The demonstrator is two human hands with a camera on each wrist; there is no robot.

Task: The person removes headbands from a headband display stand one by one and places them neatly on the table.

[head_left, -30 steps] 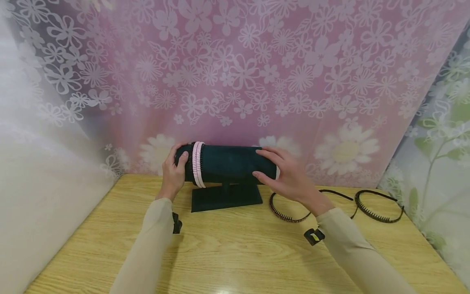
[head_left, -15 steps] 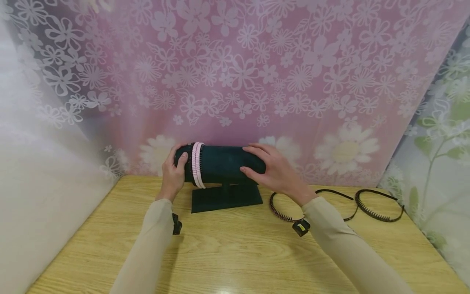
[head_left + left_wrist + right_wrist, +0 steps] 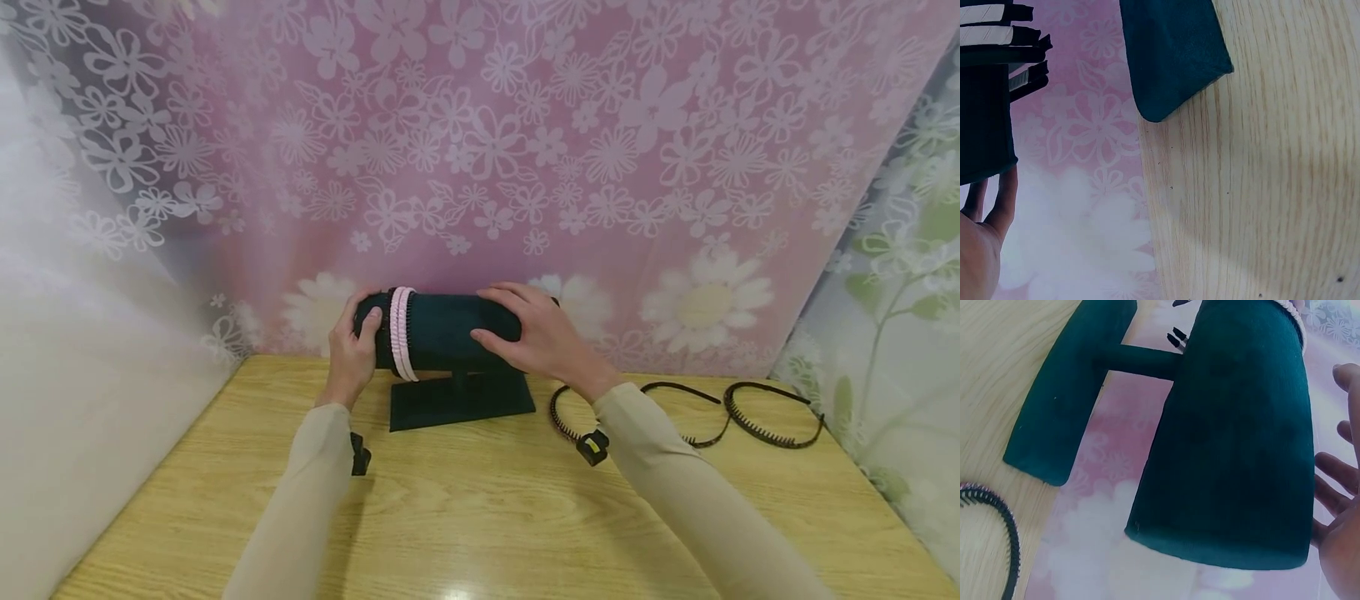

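Note:
A dark green velvet headband display stand [image 3: 442,321] rises on its post over a flat base [image 3: 461,406]. Pink headbands [image 3: 401,333] and black toothed ones circle the left part of its roll; in the left wrist view, the headbands' white-lined ends [image 3: 988,34] jut past the roll. My left hand [image 3: 352,350] grips the roll's left end, thumb in front and fingers behind. Over the right part of the roll, my right hand [image 3: 536,333] spreads its thumb and fingers loosely. In the right wrist view its relaxed fingers [image 3: 1338,472] lie alongside the roll.
Right of the stand, three dark headbands lie on the wooden table [image 3: 465,517]: a toothed one [image 3: 555,412] partly behind my right forearm, a middle one [image 3: 682,386], and another [image 3: 750,427] at far right. A pink floral curtain [image 3: 480,167] hangs behind.
My right hand has moved left along the roll from its right end, its forearm following. My left hand keeps its hold, and the headbands look unmoved.

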